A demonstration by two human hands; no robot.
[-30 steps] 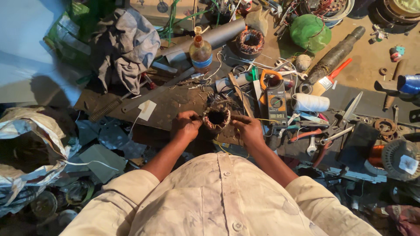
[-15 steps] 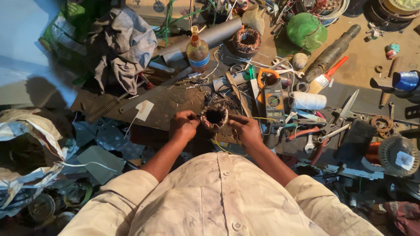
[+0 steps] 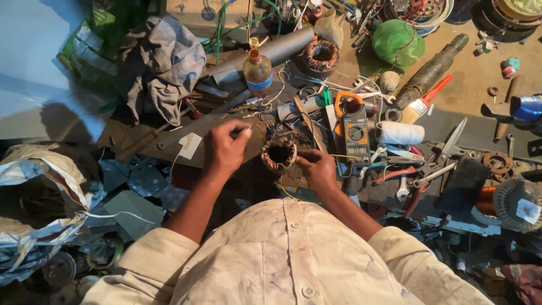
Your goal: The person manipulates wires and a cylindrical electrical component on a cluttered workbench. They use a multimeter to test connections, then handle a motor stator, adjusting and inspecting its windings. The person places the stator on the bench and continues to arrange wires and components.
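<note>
Left to right: grey cloth (image 3: 164, 59) on the cluttered bench; left hand (image 3: 224, 148), fingers pinched on a thin wire; motor coil (image 3: 279, 153), upright at the bench centre between both hands; right hand (image 3: 317, 168), fingers gripping the coil's side; meter (image 3: 355, 131) just beside; white thread roll (image 3: 400, 133).

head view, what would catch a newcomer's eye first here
Dead centre, a round motor coil with a dark hollow core sits between the hands: the right hand rests against its side, while the left hand is raised beside it, pinching something thin. Just right of them lies an orange and grey clamp meter, and a green dome-shaped cover stands out at the top.
</note>
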